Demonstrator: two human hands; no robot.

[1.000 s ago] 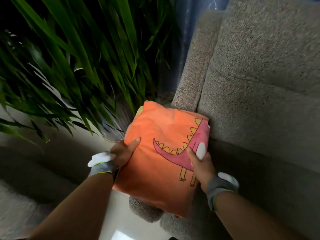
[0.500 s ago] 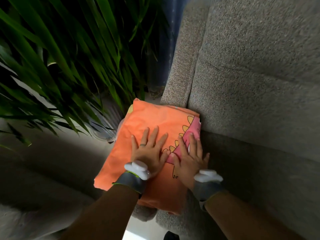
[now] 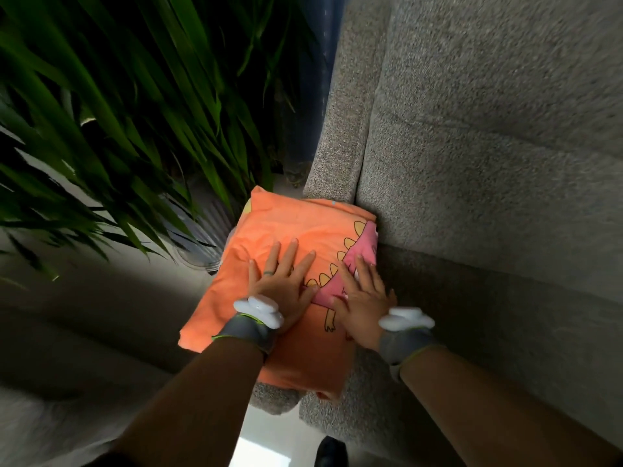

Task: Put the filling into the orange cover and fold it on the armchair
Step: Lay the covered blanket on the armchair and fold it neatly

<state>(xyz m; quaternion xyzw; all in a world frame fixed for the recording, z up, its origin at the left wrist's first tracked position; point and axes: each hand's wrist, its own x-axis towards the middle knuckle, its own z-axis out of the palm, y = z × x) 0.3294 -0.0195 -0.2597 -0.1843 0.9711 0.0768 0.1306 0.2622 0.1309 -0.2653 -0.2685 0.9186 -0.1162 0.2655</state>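
The orange cover (image 3: 290,227), printed with a pink dinosaur, lies folded into a thick square on the grey armchair's left armrest (image 3: 337,136), its right edge against the back cushion. The filling is not visible. My left hand (image 3: 283,281) rests flat on the middle of the cover, fingers spread, a ring on one finger. My right hand (image 3: 362,294) lies flat beside it over the pink dinosaur print, fingers spread. Neither hand grips the cloth. Both wrists carry grey bands with white trackers.
The grey armchair (image 3: 488,163) fills the right side, its seat in shadow. A tall green plant (image 3: 118,112) in a ribbed pot (image 3: 199,230) stands close on the left of the armrest. Pale floor (image 3: 263,443) shows below the cover.
A second ago my hands held the cover by its left and right edges. They moved onto its top and now press flat; the cover sits lower and flatter on the armrest.
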